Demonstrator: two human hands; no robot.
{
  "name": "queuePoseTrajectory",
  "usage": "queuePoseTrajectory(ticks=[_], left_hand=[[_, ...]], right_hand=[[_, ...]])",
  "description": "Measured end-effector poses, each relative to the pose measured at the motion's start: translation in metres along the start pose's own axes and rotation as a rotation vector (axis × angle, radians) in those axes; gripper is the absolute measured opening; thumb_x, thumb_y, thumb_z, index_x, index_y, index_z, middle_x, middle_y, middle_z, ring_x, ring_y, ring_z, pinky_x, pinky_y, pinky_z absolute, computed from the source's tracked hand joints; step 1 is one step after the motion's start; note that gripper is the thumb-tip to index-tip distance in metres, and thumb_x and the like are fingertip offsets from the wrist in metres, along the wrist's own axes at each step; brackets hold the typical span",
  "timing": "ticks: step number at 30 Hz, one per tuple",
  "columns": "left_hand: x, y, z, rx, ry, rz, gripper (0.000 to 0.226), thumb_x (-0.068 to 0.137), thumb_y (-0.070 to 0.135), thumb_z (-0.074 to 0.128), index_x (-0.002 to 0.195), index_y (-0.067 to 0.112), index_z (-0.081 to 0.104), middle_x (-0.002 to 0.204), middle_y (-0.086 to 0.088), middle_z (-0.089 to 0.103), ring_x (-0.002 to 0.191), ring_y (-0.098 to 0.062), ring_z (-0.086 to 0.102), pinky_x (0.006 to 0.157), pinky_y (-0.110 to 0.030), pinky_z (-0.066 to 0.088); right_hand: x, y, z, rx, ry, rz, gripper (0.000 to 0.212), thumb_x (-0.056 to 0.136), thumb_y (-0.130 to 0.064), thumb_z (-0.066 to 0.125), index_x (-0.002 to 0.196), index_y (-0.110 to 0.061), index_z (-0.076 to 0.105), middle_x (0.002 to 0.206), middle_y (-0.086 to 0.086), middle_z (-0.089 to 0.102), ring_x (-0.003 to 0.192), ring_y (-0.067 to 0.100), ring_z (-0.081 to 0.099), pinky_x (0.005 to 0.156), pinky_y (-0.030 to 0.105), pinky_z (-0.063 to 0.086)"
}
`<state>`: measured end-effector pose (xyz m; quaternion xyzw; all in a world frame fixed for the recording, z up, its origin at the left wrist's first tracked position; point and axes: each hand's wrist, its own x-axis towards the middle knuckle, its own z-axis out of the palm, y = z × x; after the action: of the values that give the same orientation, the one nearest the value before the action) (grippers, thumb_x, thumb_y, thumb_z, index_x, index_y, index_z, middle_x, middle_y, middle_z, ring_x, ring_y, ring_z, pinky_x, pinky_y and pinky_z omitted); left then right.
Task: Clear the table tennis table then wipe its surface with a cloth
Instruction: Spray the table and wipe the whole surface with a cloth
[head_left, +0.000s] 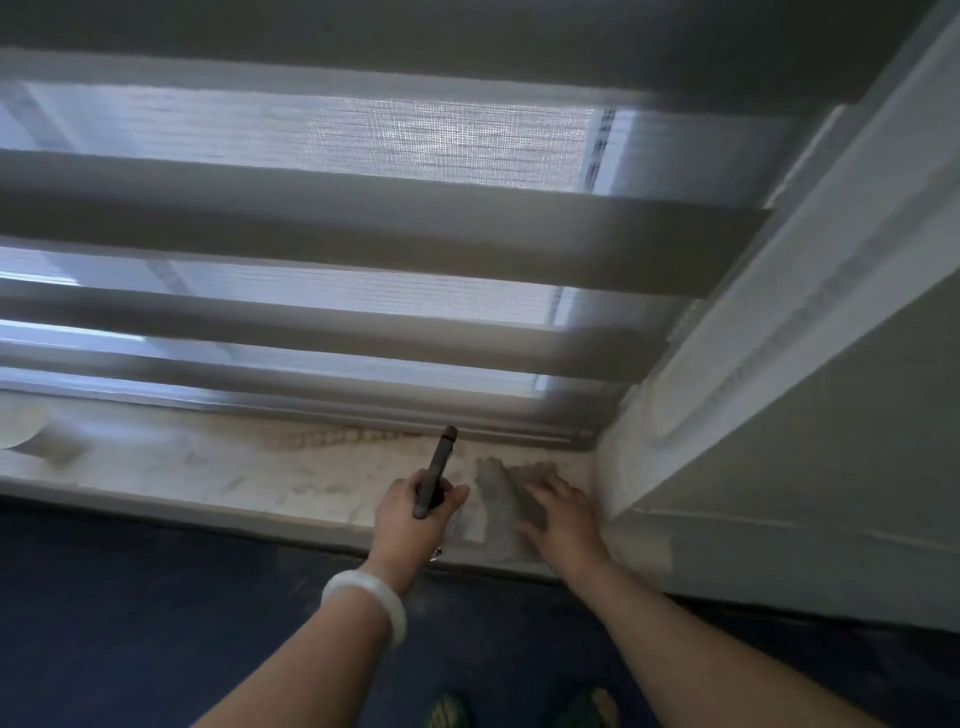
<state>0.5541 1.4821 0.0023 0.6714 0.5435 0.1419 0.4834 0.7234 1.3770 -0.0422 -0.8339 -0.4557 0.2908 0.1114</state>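
Starting at far left, a pale rounded object (21, 423), too blurred to name, sits on the marble windowsill (208, 467). Striped zebra blinds (337, 239) hang behind the sill. Your left hand (413, 512), white bangle (366, 597) on the wrist, has its grip clenched round a dark marker pen (436, 475), tip pointing up toward the blinds. Just right of it lies the grey cloth (493, 499), crumpled on the sill near the corner. Your right hand (563, 514) rests flat on the cloth, grip released, fingers spread. White window frame (753, 338) rises at right. Blue floor (130, 597) below; green slippers (587, 706) at bottom edge.
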Motion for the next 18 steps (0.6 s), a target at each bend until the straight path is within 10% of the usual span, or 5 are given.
queuePoseTrajectory(ticks=[10,18], left_hand=[[0.010,-0.003,0.018,-0.086,-0.063,0.028,0.022,0.078,0.038,0.077,0.077,0.020,0.064,0.067,-0.009,0.066,0.063,-0.025,0.064,0.064,-0.046,0.054],[0.025,0.011,0.042,-0.097,-0.028,0.153,0.017,0.083,0.032,0.074,0.077,0.018,0.066,0.070,-0.002,0.066,0.064,-0.008,0.062,0.060,-0.025,0.051]], right_hand=[[0.009,0.014,0.017,-0.159,-0.059,-0.042,0.070,0.100,-0.040,0.044,0.156,-0.024,0.004,0.163,0.002,-0.008,0.149,0.019,-0.007,0.121,0.035,-0.002],[0.011,0.022,0.013,-0.227,-0.022,0.029,0.072,0.101,-0.039,0.041,0.155,-0.020,-0.003,0.163,0.007,-0.008,0.150,0.022,-0.004,0.121,0.035,-0.006]])
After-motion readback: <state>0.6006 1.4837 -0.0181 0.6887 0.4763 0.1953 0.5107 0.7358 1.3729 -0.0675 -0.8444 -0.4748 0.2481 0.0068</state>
